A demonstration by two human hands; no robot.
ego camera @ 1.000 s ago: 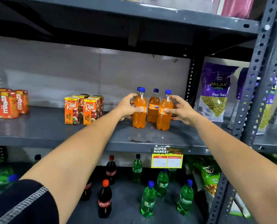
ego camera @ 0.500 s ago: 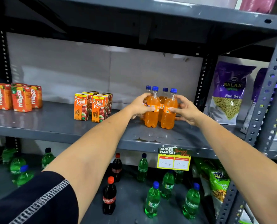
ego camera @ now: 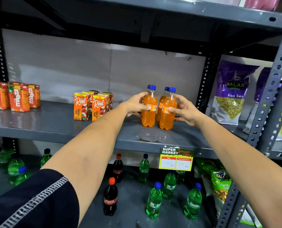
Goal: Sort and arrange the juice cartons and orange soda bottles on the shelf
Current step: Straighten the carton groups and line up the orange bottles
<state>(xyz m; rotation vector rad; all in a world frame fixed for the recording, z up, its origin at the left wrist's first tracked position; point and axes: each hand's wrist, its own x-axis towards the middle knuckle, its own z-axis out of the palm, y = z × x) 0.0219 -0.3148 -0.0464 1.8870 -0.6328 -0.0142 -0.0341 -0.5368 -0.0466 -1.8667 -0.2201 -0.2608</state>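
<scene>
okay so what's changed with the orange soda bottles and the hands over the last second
The orange soda bottles, first loosely spread with three fronts showing, now stand bunched in two front-and-back pairs. The left hand and right hand stayed on the outer bottles throughout. The Real cartons and Maaza cartons look unmoved.

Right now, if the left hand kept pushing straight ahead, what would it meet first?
The left hand already touches the front-left orange soda bottle; behind that, probably the rear bottle, though depth is unclear.

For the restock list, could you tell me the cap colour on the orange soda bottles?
Blue caps, clearest in the head view.
</scene>
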